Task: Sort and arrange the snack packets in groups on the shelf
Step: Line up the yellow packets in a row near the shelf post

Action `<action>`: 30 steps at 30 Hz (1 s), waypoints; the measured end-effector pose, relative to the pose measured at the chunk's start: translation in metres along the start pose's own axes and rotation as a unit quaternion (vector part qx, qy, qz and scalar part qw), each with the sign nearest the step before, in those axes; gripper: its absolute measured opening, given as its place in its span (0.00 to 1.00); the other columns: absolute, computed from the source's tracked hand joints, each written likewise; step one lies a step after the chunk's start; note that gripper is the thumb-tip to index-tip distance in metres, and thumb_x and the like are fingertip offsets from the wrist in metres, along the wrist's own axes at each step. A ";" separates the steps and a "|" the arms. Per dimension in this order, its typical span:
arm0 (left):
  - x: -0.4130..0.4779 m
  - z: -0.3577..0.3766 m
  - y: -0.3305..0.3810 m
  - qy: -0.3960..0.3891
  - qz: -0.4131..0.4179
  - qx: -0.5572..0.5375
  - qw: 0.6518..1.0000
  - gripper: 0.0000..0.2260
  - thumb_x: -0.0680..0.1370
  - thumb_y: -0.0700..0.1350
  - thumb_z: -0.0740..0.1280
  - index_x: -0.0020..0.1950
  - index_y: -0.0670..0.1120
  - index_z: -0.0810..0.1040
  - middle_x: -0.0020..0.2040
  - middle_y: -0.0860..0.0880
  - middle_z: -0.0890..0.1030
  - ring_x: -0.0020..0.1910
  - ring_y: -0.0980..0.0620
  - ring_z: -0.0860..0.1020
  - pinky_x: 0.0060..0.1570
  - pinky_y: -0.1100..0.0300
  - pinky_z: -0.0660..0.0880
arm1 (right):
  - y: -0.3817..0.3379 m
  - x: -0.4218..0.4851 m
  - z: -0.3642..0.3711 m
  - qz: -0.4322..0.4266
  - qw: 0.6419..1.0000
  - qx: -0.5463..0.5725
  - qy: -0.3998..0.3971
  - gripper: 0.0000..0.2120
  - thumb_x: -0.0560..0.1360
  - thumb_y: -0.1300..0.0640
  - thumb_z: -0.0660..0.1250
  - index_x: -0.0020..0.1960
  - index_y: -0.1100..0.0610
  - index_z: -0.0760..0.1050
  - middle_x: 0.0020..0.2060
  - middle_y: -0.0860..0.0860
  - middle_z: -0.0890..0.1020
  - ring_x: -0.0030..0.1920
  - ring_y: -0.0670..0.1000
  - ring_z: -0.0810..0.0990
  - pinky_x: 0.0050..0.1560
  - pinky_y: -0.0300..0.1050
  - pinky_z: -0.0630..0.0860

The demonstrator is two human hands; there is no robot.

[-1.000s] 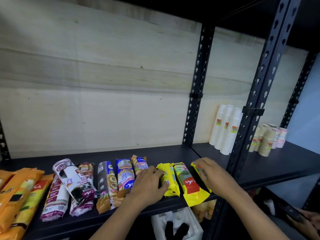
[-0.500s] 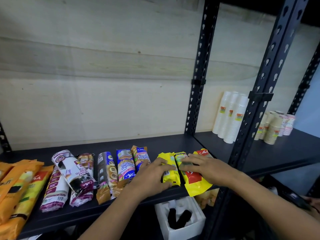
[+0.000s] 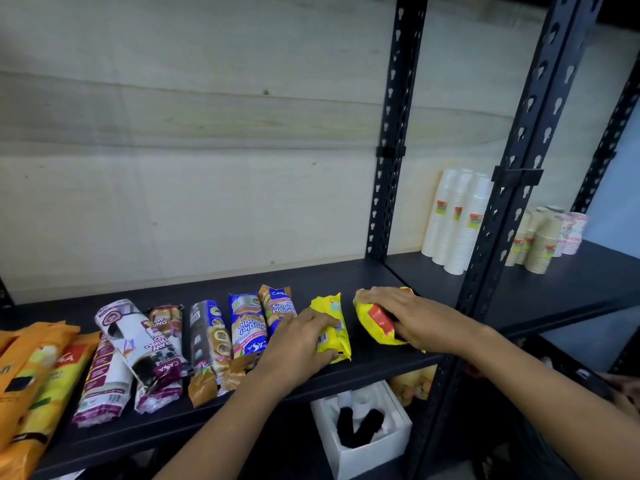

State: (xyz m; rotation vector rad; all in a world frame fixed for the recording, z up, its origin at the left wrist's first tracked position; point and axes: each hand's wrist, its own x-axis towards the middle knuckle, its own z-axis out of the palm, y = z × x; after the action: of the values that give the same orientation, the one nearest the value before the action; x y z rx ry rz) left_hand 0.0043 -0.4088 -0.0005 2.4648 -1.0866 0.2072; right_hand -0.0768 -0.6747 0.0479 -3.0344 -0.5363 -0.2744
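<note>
Right hand (image 3: 410, 317) has dragged the red-yellow pack (image 3: 375, 322) it grips rightward. Left hand (image 3: 299, 339) clasps the yellow pack (image 3: 336, 339), now apart, so the kinds separate.

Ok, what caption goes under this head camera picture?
Left hand holds the slim yellow packet, right hand the yellow-red packet, on the dark shelf.
</note>
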 end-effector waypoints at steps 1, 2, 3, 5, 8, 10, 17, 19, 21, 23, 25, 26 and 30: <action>0.000 0.001 -0.001 0.000 0.000 -0.002 1.000 0.23 0.72 0.59 0.71 0.66 0.61 0.71 0.65 0.55 0.73 0.61 0.50 0.73 0.65 0.53 0.67 | -0.001 0.001 -0.002 0.019 0.999 0.028 0.011 0.33 0.79 0.60 0.64 0.78 0.42 0.54 0.77 0.39 0.60 0.76 0.41 0.58 0.73 0.43 0.63; -0.001 0.000 0.000 0.000 0.000 -0.001 1.000 0.23 0.73 0.58 0.71 0.66 0.61 0.71 0.65 0.55 0.73 0.61 0.50 0.72 0.66 0.53 0.67 | -0.003 0.002 -0.005 0.034 0.998 0.055 0.025 0.31 0.80 0.56 0.64 0.78 0.44 0.54 0.75 0.41 0.63 0.74 0.42 0.62 0.72 0.45 0.65; -0.001 0.000 0.001 -0.001 0.000 0.000 1.000 0.22 0.73 0.58 0.70 0.66 0.61 0.71 0.65 0.55 0.72 0.62 0.50 0.71 0.66 0.53 0.66 | -0.005 0.004 -0.007 0.046 0.995 0.081 0.040 0.29 0.80 0.53 0.65 0.77 0.45 0.56 0.72 0.42 0.66 0.72 0.43 0.66 0.69 0.46 0.68; -0.002 0.000 0.002 -0.003 -0.002 0.006 1.000 0.22 0.74 0.58 0.70 0.66 0.61 0.70 0.65 0.55 0.71 0.62 0.49 0.71 0.66 0.54 0.65 | -0.011 0.009 -0.011 0.074 0.986 0.131 0.070 0.26 0.80 0.48 0.65 0.74 0.44 0.59 0.66 0.41 0.70 0.65 0.42 0.72 0.64 0.47 0.72; -0.002 0.000 0.001 -0.009 -0.013 -0.001 1.000 0.23 0.73 0.60 0.70 0.66 0.63 0.70 0.65 0.56 0.71 0.63 0.49 0.70 0.67 0.54 0.64 | -0.021 0.018 -0.016 0.119 0.970 0.171 0.127 0.26 0.77 0.39 0.66 0.71 0.44 0.64 0.61 0.40 0.73 0.60 0.40 0.74 0.60 0.45 0.75; -0.001 -0.001 0.001 -0.011 -0.018 -0.003 1.000 0.23 0.72 0.60 0.70 0.66 0.64 0.69 0.65 0.57 0.70 0.63 0.48 0.70 0.67 0.53 0.64 | -0.026 0.022 -0.019 0.144 0.959 0.173 0.173 0.26 0.75 0.37 0.68 0.69 0.44 0.68 0.58 0.39 0.76 0.58 0.40 0.76 0.57 0.42 0.75; -0.002 -0.001 0.006 -0.016 -0.023 0.019 0.999 0.23 0.74 0.60 0.68 0.68 0.63 0.69 0.67 0.56 0.70 0.65 0.46 0.69 0.69 0.50 0.63 | -0.031 0.044 -0.012 0.297 0.926 0.171 0.158 0.26 0.66 0.31 0.69 0.58 0.45 0.74 0.48 0.44 0.82 0.48 0.46 0.82 0.48 0.49 0.81; -0.003 -0.001 0.006 -0.017 -0.023 0.025 0.999 0.23 0.74 0.60 0.68 0.68 0.63 0.68 0.68 0.56 0.70 0.65 0.46 0.70 0.69 0.49 0.63 | -0.031 0.048 -0.007 0.340 0.928 0.099 0.116 0.30 0.68 0.32 0.68 0.61 0.50 0.72 0.50 0.50 0.81 0.50 0.54 0.82 0.46 0.50 0.79; -0.003 -0.001 0.007 -0.017 -0.022 0.022 0.999 0.24 0.73 0.61 0.68 0.68 0.63 0.69 0.68 0.56 0.69 0.66 0.46 0.69 0.70 0.50 0.63 | -0.035 0.052 -0.001 0.361 0.928 0.020 0.086 0.30 0.71 0.33 0.67 0.62 0.54 0.69 0.53 0.53 0.80 0.53 0.59 0.81 0.45 0.52 0.77; -0.003 0.000 0.006 -0.013 -0.017 0.022 1.000 0.25 0.72 0.62 0.69 0.68 0.63 0.69 0.68 0.58 0.69 0.66 0.48 0.70 0.72 0.52 0.60 | -0.039 0.055 0.008 0.365 0.928 -0.041 0.065 0.29 0.73 0.36 0.65 0.64 0.55 0.68 0.54 0.54 0.80 0.55 0.60 0.81 0.46 0.52 0.76; -0.003 0.001 0.004 -0.006 -0.007 0.029 1.000 0.26 0.72 0.63 0.68 0.68 0.63 0.68 0.68 0.59 0.69 0.66 0.51 0.70 0.72 0.53 0.58 | -0.042 0.056 0.019 0.360 0.928 -0.085 0.047 0.28 0.75 0.38 0.63 0.65 0.56 0.68 0.56 0.54 0.79 0.55 0.59 0.81 0.47 0.53 0.76; -0.004 0.002 0.004 -0.003 -0.001 0.034 0.999 0.26 0.72 0.63 0.68 0.68 0.63 0.68 0.68 0.59 0.70 0.65 0.52 0.71 0.72 0.54 0.58 | -0.042 0.056 0.023 0.355 0.929 -0.101 0.042 0.27 0.75 0.39 0.62 0.66 0.56 0.69 0.57 0.54 0.78 0.55 0.59 0.81 0.48 0.53 0.76; -0.004 0.003 0.008 0.009 0.013 0.074 0.997 0.25 0.73 0.63 0.67 0.69 0.61 0.68 0.68 0.58 0.71 0.63 0.52 0.74 0.71 0.53 0.60 | -0.038 0.056 0.025 0.346 0.931 -0.116 0.032 0.25 0.76 0.38 0.61 0.64 0.56 0.71 0.59 0.54 0.77 0.60 0.57 0.77 0.52 0.52 0.75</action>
State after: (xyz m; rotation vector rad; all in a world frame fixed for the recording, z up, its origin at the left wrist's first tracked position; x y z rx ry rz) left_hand -0.0041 -0.4126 -0.0019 2.5742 -1.1322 0.3285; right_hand -0.0342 -0.6186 0.0337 -3.1664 0.6153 -0.4094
